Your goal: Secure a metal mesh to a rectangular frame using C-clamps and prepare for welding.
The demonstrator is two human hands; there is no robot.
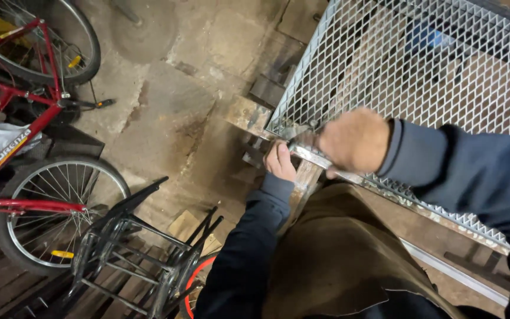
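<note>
Step looked like fixing corner of grey metal mesh panel [444,65] above stone floor [166,112]. Left hand [280,160] curled on steel frame edge [311,156]. Right hand [354,140] closed there; held thing hidden. Next likely needs steady hold.

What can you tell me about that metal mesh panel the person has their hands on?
The mesh panel is a silvery sheet of expanded metal with diamond-shaped openings, framed by a metal edge. It lies tilted across the upper right, over a wooden block. The right hand grips its near edge by the corner; the left hand touches just below that corner.
</note>
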